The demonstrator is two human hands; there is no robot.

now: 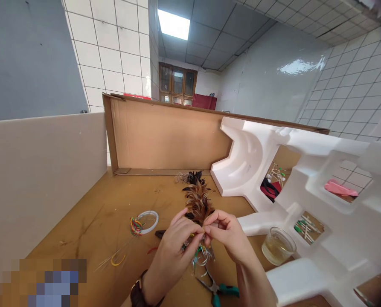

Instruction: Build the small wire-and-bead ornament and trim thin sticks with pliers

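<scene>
My left hand (180,241), with a dark watch on its wrist, is closed in a pinch over the table. Its fingertips meet those of my right hand (224,232), also pinched. Whatever lies between the fingertips is too small to make out. Just beyond them is a bundle of brown feathers (198,200), with black feathers (196,177) and thin wire loops (183,177) behind it. Below the hands lie green and silvery strands (203,256), partly hidden by them. Pliers with teal handles (214,288) rest open near the front.
Left of my hands lie a white ring (150,221), coloured strands (135,226) and a yellow loop (118,259). A glass of liquid (278,247) stands at the right beside large white foam packing (331,213). A cardboard box (171,136) stands behind.
</scene>
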